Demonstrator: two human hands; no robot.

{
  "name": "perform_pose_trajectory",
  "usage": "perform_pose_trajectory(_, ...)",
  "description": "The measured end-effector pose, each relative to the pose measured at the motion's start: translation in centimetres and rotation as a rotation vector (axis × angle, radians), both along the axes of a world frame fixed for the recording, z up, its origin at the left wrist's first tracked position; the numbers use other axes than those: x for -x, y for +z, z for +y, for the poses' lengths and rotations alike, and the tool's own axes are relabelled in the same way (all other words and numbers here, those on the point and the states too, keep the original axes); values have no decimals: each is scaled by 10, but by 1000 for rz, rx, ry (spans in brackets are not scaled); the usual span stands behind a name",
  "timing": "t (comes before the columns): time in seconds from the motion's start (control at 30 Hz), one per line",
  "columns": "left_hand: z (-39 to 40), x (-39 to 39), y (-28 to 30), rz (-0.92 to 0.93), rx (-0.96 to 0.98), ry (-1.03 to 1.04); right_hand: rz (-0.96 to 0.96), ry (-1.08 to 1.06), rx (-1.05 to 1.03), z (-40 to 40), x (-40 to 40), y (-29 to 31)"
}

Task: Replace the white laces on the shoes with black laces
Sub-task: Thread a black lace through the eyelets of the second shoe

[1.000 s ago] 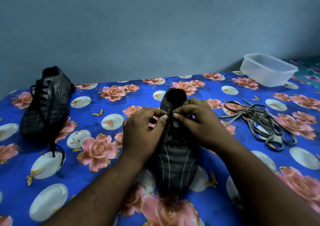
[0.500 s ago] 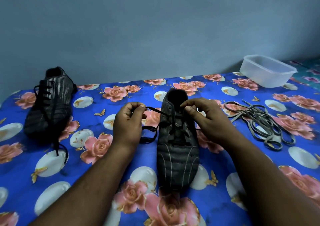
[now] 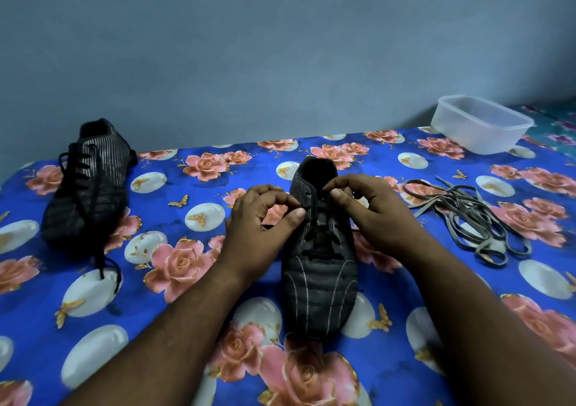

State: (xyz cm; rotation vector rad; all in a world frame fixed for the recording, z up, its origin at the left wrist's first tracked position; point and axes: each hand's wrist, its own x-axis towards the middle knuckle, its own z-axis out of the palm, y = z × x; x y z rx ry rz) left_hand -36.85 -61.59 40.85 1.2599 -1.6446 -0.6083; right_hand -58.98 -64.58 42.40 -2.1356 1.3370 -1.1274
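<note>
Near shoe (image 3: 319, 268) lies flat at centre of the floral-cloth surface (image 3: 187, 327), toe toward the wearer, opening away. Black lace (image 3: 318, 251) is crossed through the lower eyelets; upper eyelets near the collar look unfilled, though detail there is dark and partly hidden. Left hand (image 3: 258, 221) sits at the shoe's left upper edge, thumb and forefinger pinched together on what appears to be a lace end. Right hand (image 3: 371, 209) is at the top of the tongue, fingers curled, tips closed on the other lace run or the eyelet flap; cannot tell which. Second shoe (image 3: 85, 184), well apart at far left, already carries black lacing w/ ends trailing on the cloth. Removed white laces (image 3: 461, 215) lie in a loose tangle to the right; clear plastic tub (image 3: 481, 123) stands beyond them. Judgement: work approx. at the last eyelets of shoe no. 2. Risks: lace tip misses or skips an eyelet, since black on black gives poor contrast; uneven pull leaves one end short for tying; shoe is unrestrained and may slide or roll if tension goes sideways; slack lower crossings may loosen if the upper run is tugged hard.
</note>
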Motion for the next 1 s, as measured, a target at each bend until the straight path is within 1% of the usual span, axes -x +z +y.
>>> perform_pose_trajectory(0.07,-1,-1,0,24,-20,2,9,2,-1,0,1,0)
perform_pose_trajectory(0.17,-3,-2,0,161,-41,-22,-2,0,-8,0,1,-1)
perform_pose_trajectory(0.23,-6,-5,0,296,-54,22,-12,0,-13,-1,1,-1)
perform_pose_trajectory(0.3,-10,-10,-1,394,-64,111,-17,6,-14,-1,1,-1)
perform_pose_trajectory(0.33,-13,-13,-2,405,-55,175,-19,9,-16,-1,2,0)
perform_pose_trajectory(0.47,-20,-28,-5,306,3,511,-16,11,-3,-1,2,2)
perform_pose_trajectory(0.53,-21,-30,-7,245,-10,571,-26,20,8,-1,1,2)
perform_pose_trajectory(0.57,-20,-29,-7,181,-4,576,-26,21,11,-1,1,2)
perform_pose_trajectory(0.63,-15,-23,-5,53,43,514,-16,13,-1,-1,1,2)
perform_pose_trajectory(0.73,-4,-8,2,-72,88,229,-14,9,-5,-1,1,2)
perform_pose_trajectory(0.8,2,-1,3,-135,62,118,-13,5,7,0,1,3)
perform_pose_trajectory(0.87,4,2,4,-139,47,85,-3,1,5,0,1,2)
perform_pose_trajectory(1.0,1,-1,4,-80,36,103,-13,12,-20,0,2,2)
